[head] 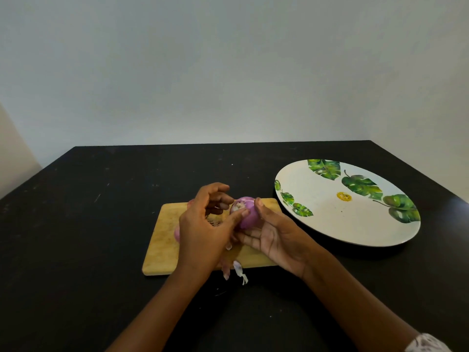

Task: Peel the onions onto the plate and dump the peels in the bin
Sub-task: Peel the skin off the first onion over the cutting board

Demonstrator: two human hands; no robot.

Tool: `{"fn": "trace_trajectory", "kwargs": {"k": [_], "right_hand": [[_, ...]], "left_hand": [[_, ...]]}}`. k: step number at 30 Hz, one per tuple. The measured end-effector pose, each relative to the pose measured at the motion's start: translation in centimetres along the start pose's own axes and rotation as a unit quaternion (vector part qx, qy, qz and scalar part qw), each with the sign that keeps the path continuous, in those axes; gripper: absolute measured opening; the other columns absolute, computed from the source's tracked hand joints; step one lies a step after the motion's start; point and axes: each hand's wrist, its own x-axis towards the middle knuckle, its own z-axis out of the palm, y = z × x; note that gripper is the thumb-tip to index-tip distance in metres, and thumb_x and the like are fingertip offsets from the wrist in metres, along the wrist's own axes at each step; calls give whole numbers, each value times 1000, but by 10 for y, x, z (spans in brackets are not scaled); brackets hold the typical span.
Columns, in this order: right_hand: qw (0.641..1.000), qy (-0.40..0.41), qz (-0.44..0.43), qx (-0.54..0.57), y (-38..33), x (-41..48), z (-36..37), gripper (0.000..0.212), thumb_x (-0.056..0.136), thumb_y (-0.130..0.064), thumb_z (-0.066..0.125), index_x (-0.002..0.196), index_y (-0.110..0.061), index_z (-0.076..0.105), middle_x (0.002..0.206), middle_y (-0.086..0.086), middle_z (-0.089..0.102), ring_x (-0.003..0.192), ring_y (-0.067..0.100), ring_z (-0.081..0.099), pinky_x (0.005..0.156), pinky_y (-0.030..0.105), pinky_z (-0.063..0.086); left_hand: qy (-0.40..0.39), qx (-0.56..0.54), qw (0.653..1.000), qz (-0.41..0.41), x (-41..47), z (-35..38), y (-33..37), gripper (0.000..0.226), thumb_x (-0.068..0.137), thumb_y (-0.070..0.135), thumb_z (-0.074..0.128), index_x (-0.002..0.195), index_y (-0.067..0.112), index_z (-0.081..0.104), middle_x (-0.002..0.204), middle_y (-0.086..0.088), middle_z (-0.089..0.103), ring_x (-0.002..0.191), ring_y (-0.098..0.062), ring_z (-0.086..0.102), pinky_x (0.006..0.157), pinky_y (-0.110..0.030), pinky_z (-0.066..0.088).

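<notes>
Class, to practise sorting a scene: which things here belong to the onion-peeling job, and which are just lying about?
Belong to the job: onion, gripped by left hand and right hand; second onion; peels; plate.
Merely there: board and table, both underneath the work.

The red onion [247, 215] is glossy purple with most of its dry skin off, and its pale, rough end is turned toward the left hand [200, 229]. It is held up between both hands. It rests on the fingers of the right hand [276, 237] with that thumb on its top, and the left thumb lies across its pale end. A second onion [177, 232] shows only as a pink sliver at the left hand's outer edge. Pale purple and white peels [237, 270] lie just below the hands, beside the left wrist. The plate [330, 219], white with green leaf prints, lies flat to the right of the right hand, apart from it.
</notes>
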Motion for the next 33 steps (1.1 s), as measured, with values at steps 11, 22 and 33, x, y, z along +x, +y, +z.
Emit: {"fn": "trace_trajectory", "kwargs": {"k": [11, 22, 33], "right_hand": [[998, -16, -46, -48, 2, 0, 4, 29, 76, -16, 63, 104, -10, 67, 105, 9, 73, 98, 23, 70, 77, 31, 59], [997, -26, -39, -54, -3, 0, -2, 48, 81, -24, 68, 122, 0, 60, 122, 20, 64, 110, 31, 65, 84, 35, 58], [998, -16, -42, 42, -5, -1, -2, 48, 67, -23, 76, 109, -3, 62, 100, 15, 74, 94, 28, 71, 72, 35, 60]], "left_hand": [[-57, 248, 958, 134, 5, -7, -14, 29, 93, 43, 36, 75, 27, 52, 64, 16, 42, 57, 2, 40, 55, -13, 27], [-104, 19, 994, 9, 10, -3, -17, 48, 91, 48, 38, 63, 12, 54, 57, 1, 52, 55, -8, 50, 83, -47, 41], [-29, -97, 992, -70, 14, -10, -9, 43, 92, 31, 47, 57, 7, 51, 47, 5, 46, 43, -3, 41, 46, -12, 34]]}}
